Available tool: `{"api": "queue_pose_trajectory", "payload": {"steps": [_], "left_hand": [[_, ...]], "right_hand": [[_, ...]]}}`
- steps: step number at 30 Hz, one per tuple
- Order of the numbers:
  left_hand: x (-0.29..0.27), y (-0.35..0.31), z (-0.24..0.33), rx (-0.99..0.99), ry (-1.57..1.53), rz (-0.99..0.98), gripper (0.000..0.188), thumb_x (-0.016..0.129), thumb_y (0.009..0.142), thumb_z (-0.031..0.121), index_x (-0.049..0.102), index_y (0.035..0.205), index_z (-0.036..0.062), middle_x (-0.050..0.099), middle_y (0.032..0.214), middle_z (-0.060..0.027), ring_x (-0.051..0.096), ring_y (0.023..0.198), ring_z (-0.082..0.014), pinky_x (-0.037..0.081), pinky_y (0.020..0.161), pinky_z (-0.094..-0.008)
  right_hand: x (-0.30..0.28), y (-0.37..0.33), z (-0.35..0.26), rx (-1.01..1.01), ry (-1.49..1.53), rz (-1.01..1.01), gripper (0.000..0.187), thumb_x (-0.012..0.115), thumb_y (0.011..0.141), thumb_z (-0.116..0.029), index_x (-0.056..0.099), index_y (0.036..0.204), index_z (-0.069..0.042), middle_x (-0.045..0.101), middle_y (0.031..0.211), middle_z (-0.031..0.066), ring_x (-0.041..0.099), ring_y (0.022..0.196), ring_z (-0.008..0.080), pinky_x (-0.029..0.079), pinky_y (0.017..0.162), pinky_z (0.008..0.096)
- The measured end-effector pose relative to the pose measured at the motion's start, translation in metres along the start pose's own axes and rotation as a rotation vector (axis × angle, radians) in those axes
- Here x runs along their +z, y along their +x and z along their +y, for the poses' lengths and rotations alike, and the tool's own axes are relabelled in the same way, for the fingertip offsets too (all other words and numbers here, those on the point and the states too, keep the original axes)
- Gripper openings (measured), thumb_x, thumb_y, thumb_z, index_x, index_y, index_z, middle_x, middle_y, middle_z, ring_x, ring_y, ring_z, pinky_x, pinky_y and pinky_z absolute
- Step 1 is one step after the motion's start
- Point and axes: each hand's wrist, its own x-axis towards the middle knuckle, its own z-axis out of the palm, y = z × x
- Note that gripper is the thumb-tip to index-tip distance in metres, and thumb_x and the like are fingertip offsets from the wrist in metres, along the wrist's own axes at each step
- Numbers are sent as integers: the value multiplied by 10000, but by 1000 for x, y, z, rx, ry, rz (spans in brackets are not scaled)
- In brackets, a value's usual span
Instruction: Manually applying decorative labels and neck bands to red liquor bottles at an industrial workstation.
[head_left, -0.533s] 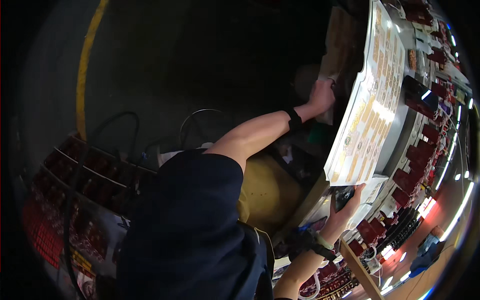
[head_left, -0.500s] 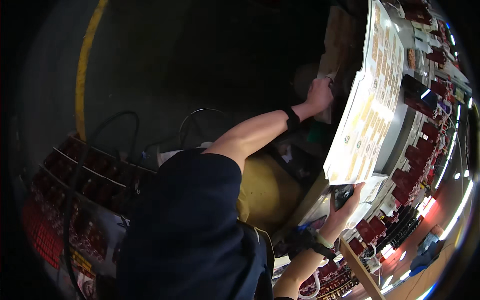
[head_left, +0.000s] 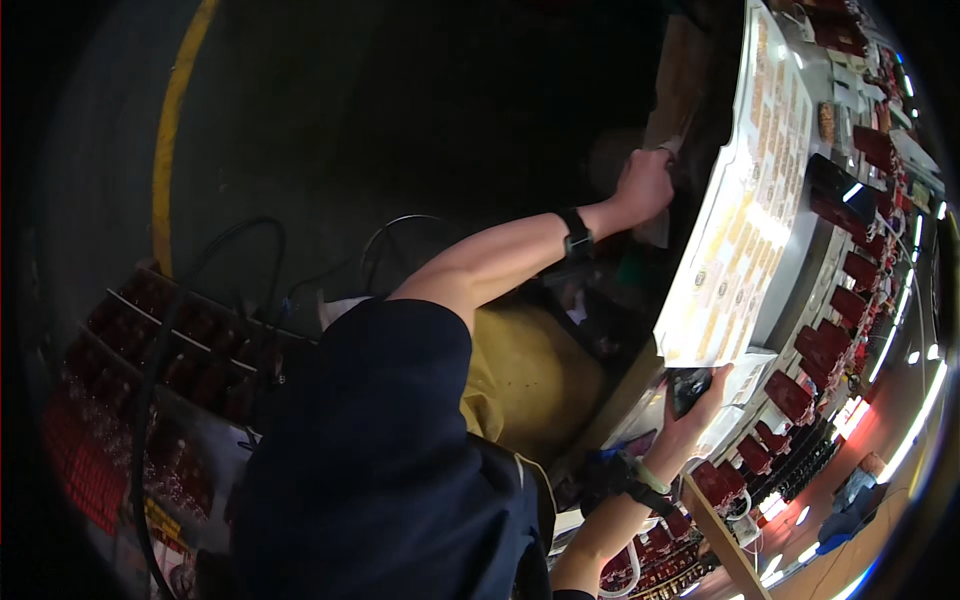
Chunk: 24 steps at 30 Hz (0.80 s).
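Note:
My left hand, with a black band on its wrist, reaches out past the bench's edge in the upper middle. Its fingers are curled closed beside a long tan strip, and what they grip is too dark to make out. Lower down, my right hand curls around a dark, glossy, rounded object. That hand lies at the near end of a large white sheet printed with rows of tan patterns. Bright glare covers part of the sheet.
A black flat device lies beyond the sheet. Rows of dark red bins line the bench's back. Darker bins and a black cable stand at the left. A wooden bar slants near my right forearm.
My left hand has shifted slightly up and to the right, and its wrist has turned a little. The right hand keeps its hold on the dark object. The view has shifted slightly.

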Motion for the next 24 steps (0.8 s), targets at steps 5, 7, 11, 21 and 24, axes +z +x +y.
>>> {"api": "queue_pose_trajectory", "payload": {"steps": [5,7,11,21,24], "left_hand": [[-5,7,12,64,-24,-19,175,530,773,-41,678,849,-93,648,818,-329,660,816,-500,540,786,-532],[-8,5,14,75,-9,-18,158,530,768,-45,665,830,-100,642,805,-331,655,801,-504,537,785,-536],[-7,8,22,28,-66,-38,168,524,777,-35,668,840,-94,641,822,-337,655,821,-506,535,793,-538],[-20,9,36,-45,-77,-67,208,523,789,-14,697,883,-77,649,837,-333,662,849,-498,550,771,-522],[-30,17,1,37,2,-4,237,506,798,-13,699,908,-94,656,843,-332,674,834,-484,555,782,-507]], "right_hand": [[-17,4,-1,20,-28,-78,495,516,1063,-463,585,1323,-48,683,1200,73,664,1040,208,548,879,390],[-10,-7,-5,70,-99,25,469,531,1054,-472,607,1269,-62,692,1161,61,671,1006,208,549,865,380],[8,-9,-6,29,-49,77,437,541,1047,-483,626,1188,-79,703,1091,46,682,945,203,559,826,374],[-11,-5,1,-4,49,2,449,500,1076,-427,586,1291,-41,698,1160,72,692,995,213,571,871,399],[1,-7,-1,27,2,55,477,515,1068,-439,581,1320,-40,699,1176,83,694,996,222,571,865,390]]}}
